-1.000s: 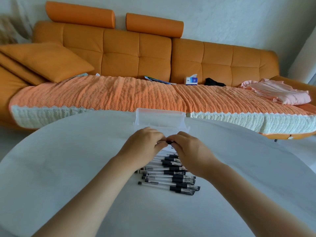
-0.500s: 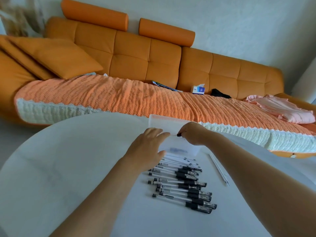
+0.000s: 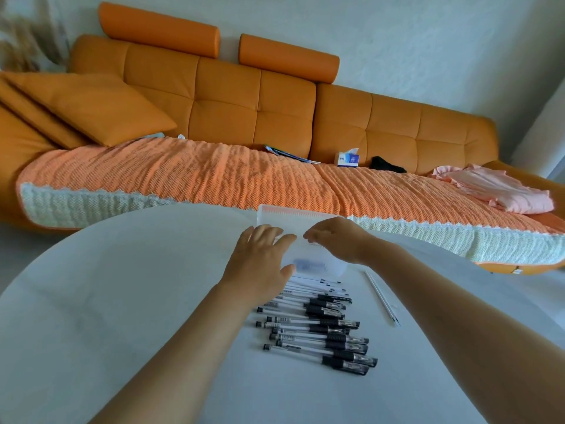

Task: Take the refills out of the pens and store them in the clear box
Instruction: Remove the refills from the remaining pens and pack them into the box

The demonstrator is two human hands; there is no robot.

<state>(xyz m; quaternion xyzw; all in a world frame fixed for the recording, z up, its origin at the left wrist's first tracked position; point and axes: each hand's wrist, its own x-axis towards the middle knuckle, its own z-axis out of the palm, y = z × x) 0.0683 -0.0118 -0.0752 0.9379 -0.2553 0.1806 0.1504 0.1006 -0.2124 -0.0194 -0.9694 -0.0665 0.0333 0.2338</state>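
A: Well, what is seen nearest on the white table (image 3: 122, 301)?

B: A heap of pens (image 3: 318, 328) is laid in rough rows, with the black grips turned toward 3 o'clock. At 3 o'clock of the heap, well apart from it, 1 thin clear tube (image 3: 382, 298) is laid alone.

A: And where is the clear box found?

B: The clear box (image 3: 293, 216) is set at 12 o'clock of the pens, just beyond them and near the table's far edge. A blurred label (image 3: 308, 266) is seen on its near side.

A: How are the 2 hands held?

B: The left hand (image 3: 260, 261) is spread flat with fingers straight over the box's 9 o'clock side, and nothing is gripped. The right hand (image 3: 336, 240) is held over the box from 3 o'clock with fingers curled down. Whether anything is pinched cannot be told.

A: What is seen beyond?

B: An orange sofa (image 3: 244, 96) is stretched across 12 o'clock, covered by an orange throw (image 3: 183, 179). Cushions (image 3: 91, 108) are stacked at 10 o'clock, a tissue box (image 3: 348, 159) is set at 1 o'clock, and pink cloth (image 3: 501, 194) is piled at 2 o'clock.
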